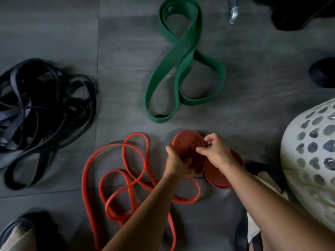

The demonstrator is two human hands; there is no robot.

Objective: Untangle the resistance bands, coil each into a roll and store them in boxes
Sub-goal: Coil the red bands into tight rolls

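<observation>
A partly wound red coil [184, 144] of resistance band stands on edge on the grey floor. My left hand [175, 161] grips its lower left side. My right hand [215, 151] pinches its upper right turns with thumb and fingers. A second dark red roll [220, 176] lies flat under my right wrist. Loose orange-red band [126, 174] sprawls in loops to the left of the coil. A wide green band [181, 64] lies in a figure-eight farther out. A tangle of black and grey bands [41, 109] sits at the left.
A white perforated basket [311, 156] stands at the right edge. My sandalled feet show at the bottom left [16, 232] and under my right arm [261, 176]. A metal piece [233, 13] and dark objects [322, 71] lie at the top right.
</observation>
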